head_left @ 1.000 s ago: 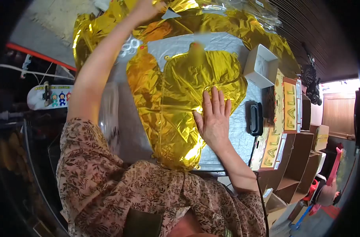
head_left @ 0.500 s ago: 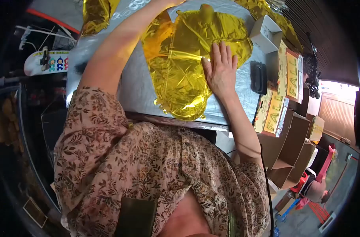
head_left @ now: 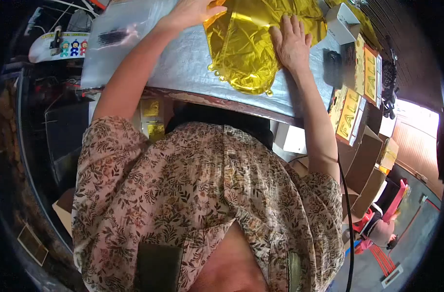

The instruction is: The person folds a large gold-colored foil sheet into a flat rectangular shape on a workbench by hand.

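A flat, creased gold foil balloon [head_left: 249,48] with small tabs on its near rounded end lies on the silvery table cover [head_left: 178,68]. Its far part runs out of the top of the view. My left hand [head_left: 190,13] is at the balloon's upper left edge, fingers and thumb closed on a bit of the foil, as far as the frame's border lets me see. Flat on the right side of the balloon rests my right hand [head_left: 294,48], fingers spread and gripping nothing.
Right of the balloon are a white open box [head_left: 342,24], a dark oblong object [head_left: 333,63] and boxes printed "FALL" [head_left: 348,114]. Clear plastic sheeting [head_left: 102,61] covers the table's left end. Cardboard boxes [head_left: 365,170] stand lower right; another person [head_left: 380,231] is beyond.
My left hand has come back from the far end to the balloon's left edge. The right hand stays flat on the foil. The table and balloon now appear higher in view.
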The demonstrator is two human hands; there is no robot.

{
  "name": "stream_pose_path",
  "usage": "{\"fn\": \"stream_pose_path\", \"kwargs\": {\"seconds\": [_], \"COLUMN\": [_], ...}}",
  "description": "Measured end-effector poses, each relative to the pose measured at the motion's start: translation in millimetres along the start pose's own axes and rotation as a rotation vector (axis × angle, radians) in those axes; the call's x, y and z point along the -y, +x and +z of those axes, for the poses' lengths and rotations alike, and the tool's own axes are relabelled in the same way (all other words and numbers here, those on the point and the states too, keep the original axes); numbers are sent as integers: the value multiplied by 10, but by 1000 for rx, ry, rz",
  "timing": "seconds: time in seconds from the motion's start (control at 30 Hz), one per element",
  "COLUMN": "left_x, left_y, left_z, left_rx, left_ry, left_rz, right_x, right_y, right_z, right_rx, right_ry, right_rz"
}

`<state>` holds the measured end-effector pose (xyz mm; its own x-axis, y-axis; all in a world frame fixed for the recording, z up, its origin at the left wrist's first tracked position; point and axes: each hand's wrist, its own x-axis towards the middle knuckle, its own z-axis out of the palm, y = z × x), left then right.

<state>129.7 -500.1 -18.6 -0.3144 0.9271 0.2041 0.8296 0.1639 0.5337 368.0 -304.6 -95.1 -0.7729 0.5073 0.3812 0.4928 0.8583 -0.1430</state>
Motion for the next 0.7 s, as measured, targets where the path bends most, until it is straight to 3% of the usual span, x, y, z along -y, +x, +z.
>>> {"fn": "stream_pose_path", "kwargs": {"seconds": [0.13,0.2,0.23,0.3,0.4,0.63,0.7], "left_x": [412,305,300,308,111,87,91], "left_y": [-32,-215,-270,-386,-668,-810,-849], "left_z": [283,276,319,429,462,456,473], "left_rx": [-227,-188,-189,-71,-78,-147,-277], "left_ry": [118,-424,-427,46,159,226,43], "left_rz": [133,311,308,220,179,222,287], "right_x": [-22,-11,27,178,350,491,507], "right_y": [32,12,-16,-102,-223,-311,-302], "right_z": [16,17,-14,-115,-145,-92,-87], "right_rx": [18,-48,-44,-59,-14,13,9], "right_ry": [-37,-46,-47,-47,-39,-85,-61], "right_rz": [23,18,17,-41,-49,-14,-6]}}
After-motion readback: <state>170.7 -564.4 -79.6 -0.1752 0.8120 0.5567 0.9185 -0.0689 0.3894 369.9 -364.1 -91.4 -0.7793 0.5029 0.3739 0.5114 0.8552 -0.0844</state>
